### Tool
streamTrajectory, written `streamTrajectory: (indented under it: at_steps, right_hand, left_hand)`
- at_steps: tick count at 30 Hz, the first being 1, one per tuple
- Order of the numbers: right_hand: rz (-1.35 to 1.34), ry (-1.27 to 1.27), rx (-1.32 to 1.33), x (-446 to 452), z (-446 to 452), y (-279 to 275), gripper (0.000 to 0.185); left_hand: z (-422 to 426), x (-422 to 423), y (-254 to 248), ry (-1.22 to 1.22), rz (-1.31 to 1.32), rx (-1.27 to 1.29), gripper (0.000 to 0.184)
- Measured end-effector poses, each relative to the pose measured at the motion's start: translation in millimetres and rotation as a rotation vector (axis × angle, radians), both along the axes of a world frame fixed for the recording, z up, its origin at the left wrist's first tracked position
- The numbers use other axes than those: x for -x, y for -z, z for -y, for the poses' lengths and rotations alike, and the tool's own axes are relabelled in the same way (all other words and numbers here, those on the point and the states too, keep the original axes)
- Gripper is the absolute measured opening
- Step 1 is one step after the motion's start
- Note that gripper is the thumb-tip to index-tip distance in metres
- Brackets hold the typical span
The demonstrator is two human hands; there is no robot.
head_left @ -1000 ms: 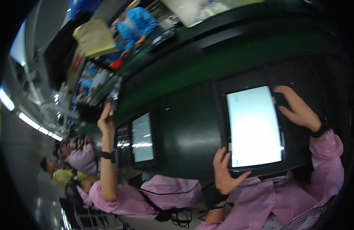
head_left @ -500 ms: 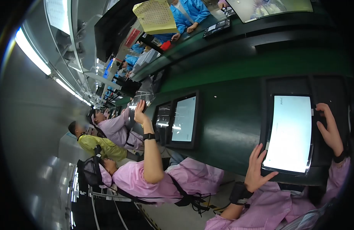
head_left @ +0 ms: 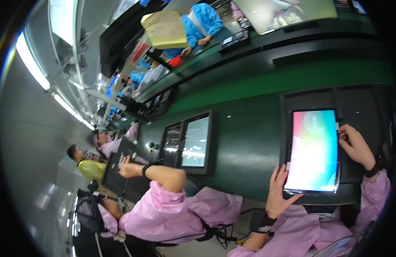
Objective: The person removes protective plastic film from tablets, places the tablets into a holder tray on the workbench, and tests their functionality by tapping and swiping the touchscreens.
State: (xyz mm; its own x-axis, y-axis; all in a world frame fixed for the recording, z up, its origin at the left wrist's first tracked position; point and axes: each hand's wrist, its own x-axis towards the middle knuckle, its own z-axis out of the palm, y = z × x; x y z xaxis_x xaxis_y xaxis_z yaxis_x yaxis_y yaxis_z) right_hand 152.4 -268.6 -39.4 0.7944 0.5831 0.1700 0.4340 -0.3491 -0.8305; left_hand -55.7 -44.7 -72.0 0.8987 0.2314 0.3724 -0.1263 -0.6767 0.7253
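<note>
A tablet (head_left: 313, 150) with a lit, multicoloured screen lies in a black tray (head_left: 288, 100) before me. Beside its lower left corner, my left hand (head_left: 277, 192) has its fingers stretched out and its thumb spread along the near edge. My right hand (head_left: 356, 145) is at the tablet's right edge, its fingers curled together near a small pale tab (head_left: 337, 126). What those fingertips pinch or press is hidden.
To the left, another black tray (head_left: 210, 143) holds a lit tablet (head_left: 194, 143). A co-worker in a pink smock (head_left: 157, 210) holds a dark panel (head_left: 116, 173). Across the green bench (head_left: 245, 141), a person in blue (head_left: 208, 19) sits near a monitor (head_left: 288, 15).
The tablet's screen has gone from plain white to a colourful picture. My right fingers have curled in at its edge. The co-worker's arm has lowered, and a dark panel shows there.
</note>
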Motion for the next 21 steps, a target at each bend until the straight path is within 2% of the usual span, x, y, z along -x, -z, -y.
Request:
streamTrajectory:
  at_steps: [1, 4, 7, 9, 11, 13, 14, 17, 20, 21]
  right_hand:
    - [0.016, -0.011, -0.011, 0, -1, -2, 0.023]
    - [-0.239, -0.011, -0.033, 1, -1, -13, 0.036]
    - [-0.541, 0.055, -0.239, -8, 3, 2, 0.043]
    - [-0.642, 0.077, -0.302, -11, 2, 3, 0.048]
    - [-0.716, 0.151, -0.292, -11, -2, -11, 0.045]
    - [-0.712, 0.142, -0.292, -14, -9, -19, 0.031]
    - [-0.708, 0.081, -0.306, -19, -11, -17, 0.024]
    - [-0.779, 0.044, -0.358, -25, -19, -11, 0.024]
    - [-1.018, 0.157, -0.638, -20, -35, -8, 0.021]
    - [-1.063, 0.17, -0.654, -17, -39, -13, 0.021]
  left_hand:
    - [1, 0, 1, -0.011, -0.011, 0.023, 0.092]
    - [8, 1, -3, -0.026, 0.02, 0.015, 0.09]
    - [12, 2, -4, -0.059, -0.038, 0.076, 0.095]
    - [12, 3, -4, -0.047, -0.019, 0.017, 0.094]
    - [17, 5, -11, -0.076, -0.085, 0.047, 0.095]
    - [17, 7, 1, -0.064, -0.064, 0.283, 0.099]
    - [19, 5, 0, -0.068, -0.083, 0.268, 0.099]
    - [21, 5, -3, -0.083, -0.098, 0.27, 0.1]
    - [23, 3, 0, -0.081, -0.052, 0.344, 0.098]
    - [24, 2, 1, -0.084, -0.049, 0.332, 0.098]
